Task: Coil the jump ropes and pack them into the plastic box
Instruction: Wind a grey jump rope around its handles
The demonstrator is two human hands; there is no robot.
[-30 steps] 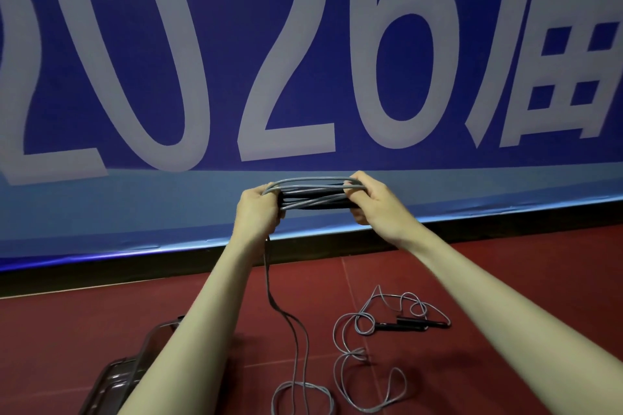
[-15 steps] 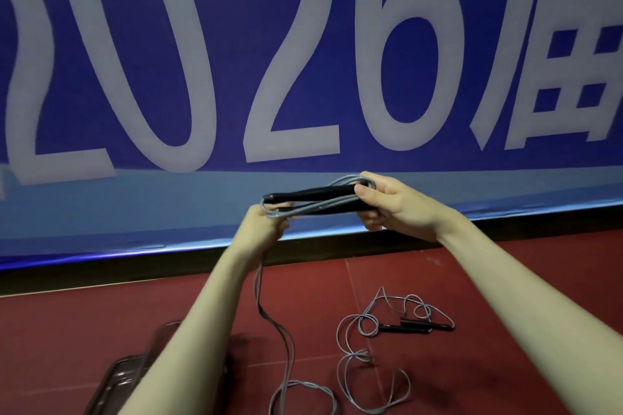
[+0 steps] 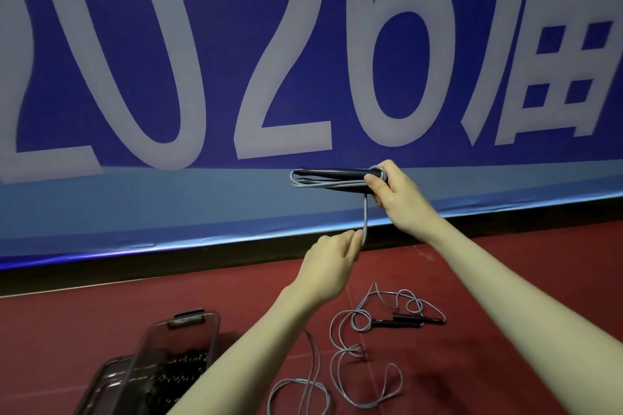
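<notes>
My right hand grips a grey jump rope at one end of its black handles, with a few cord loops lying flat along them. A strand drops from that bundle to my left hand, which pinches the cord lower down. The rest of this rope trails to the floor, where its slack lies in loops. A second grey jump rope with black handles lies tangled on the red floor to the right. The clear plastic box sits at the lower left, partly behind my left arm.
A large blue banner with white figures fills the wall ahead, above a black skirting strip. The floor is dark red. Dark items show inside the box.
My left hand has let go of the bundle's left end and dropped down along the hanging strand. My right hand now holds the bundle alone. The box has come further into view.
</notes>
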